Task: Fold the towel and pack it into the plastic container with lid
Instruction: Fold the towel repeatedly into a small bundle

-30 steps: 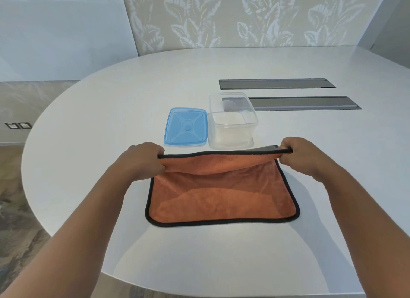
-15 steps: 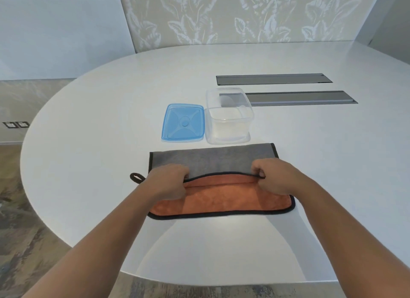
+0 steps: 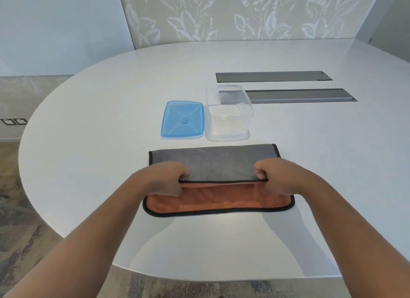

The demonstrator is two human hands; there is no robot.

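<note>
Towel [image 3: 213,162] lies flat on the white table [image 3: 88,142], partly folded: grey side up over the far portion, an orange strip exposed along the near edge, black piping all round. Left hand [image 3: 162,179] and right hand [image 3: 274,175] are each closed on the black-trimmed fold edge, one at either end, knuckles up. Clear plastic container [image 3: 228,120] stands open just beyond the towel, not touching it. Blue lid [image 3: 183,120] lies flat against the container's left side. Two recessed grey panels [image 3: 299,95] sit farther right
</note>
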